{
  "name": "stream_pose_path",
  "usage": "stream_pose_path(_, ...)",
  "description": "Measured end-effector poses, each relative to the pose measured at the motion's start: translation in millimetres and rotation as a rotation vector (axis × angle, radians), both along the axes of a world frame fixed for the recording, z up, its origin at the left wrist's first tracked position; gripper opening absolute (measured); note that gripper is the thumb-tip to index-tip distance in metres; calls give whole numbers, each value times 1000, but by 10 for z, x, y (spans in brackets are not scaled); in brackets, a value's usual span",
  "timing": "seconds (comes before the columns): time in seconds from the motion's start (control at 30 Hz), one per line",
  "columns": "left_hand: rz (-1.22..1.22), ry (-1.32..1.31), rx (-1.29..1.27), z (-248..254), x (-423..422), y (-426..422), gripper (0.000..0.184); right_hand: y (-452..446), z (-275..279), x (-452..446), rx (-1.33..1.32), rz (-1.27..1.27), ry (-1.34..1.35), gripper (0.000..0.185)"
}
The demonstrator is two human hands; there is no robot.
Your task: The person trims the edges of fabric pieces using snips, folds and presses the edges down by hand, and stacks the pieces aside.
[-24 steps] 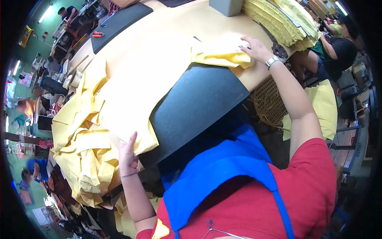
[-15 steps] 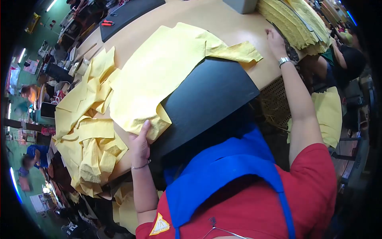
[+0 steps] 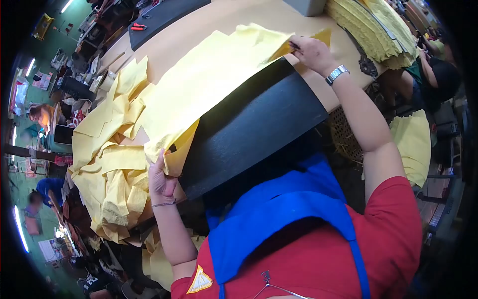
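The yellow sheet [image 3: 209,82] is held at two points and spans the gap between them. The left hand [image 3: 163,178] is clamped on the near end, thumb on the upper face beside a folded flap. The right hand [image 3: 313,53] is closed on the edge at the far end, fingertips together on the material; a corner projects just beyond it.

Governing relation: the long axis runs diagonally from the left grip, close to the body, to the right grip, farther out. The broad area lies on the far side of the line between the grips; neither hand is clearly nearer to its middle.

The black board [image 3: 254,129] lies on the near side of that line, its far edge partly covered by the sheet. Loose yellow pieces [image 3: 112,162] are heaped just left of the left grip. The yellow stack [image 3: 371,32] stands beyond and right of the right grip, on the table [image 3: 219,17].

Not visible: the left fingers beneath the sheet. Hard to make out: the right fingertips' exact hold, and whether the sheet touches the board between the grips. The grey container [image 3: 304,6], beyond the right grip, is cut off by the frame.
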State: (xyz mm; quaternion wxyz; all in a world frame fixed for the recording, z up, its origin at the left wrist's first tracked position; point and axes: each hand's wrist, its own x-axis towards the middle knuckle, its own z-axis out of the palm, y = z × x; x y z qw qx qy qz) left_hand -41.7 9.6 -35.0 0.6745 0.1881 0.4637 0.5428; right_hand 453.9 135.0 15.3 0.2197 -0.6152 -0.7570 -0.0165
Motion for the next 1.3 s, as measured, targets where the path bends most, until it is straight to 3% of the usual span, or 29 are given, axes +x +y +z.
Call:
stream_pose_path(0.07, -65, -86, -56, 74, 16, -10, 47, -36, -11, 206, -33, 32, -85, 23)
stream_pose_path(0.13, -99, 25, -69, 231, 204, -77, 48, -195, 63, 269, -148, 0, -214, 30)
stream_pose_path(0.23, -115, 152, 2, 336, 508, -186, 53, -570, 324, 134, -172, -127, -60, 36)
stream_pose_path(0.27, -125, 202, 6, 333, 550, -210, 54, -685, 400, -9, -163, -217, 62, 39)
stream_pose_path(0.4, -116, 369, 177, 291, 761, -253, 54, -916, 240, -559, -417, 164, 1272, 42)
stream_pose_path(0.5, -115, 476, 331, 203, 778, -282, 53, -1143, 222, -1297, -697, 130, 1538, 39)
stream_pose_path(0.67, -99, 433, 357, 116, 721, -336, 52, -1138, 51, -1675, -1430, 276, 1409, 45)
stream_pose_path(1.3, -107, 461, 416, 129, 725, -334, 52, -1029, -100, -1851, -1389, 375, 1404, 33)
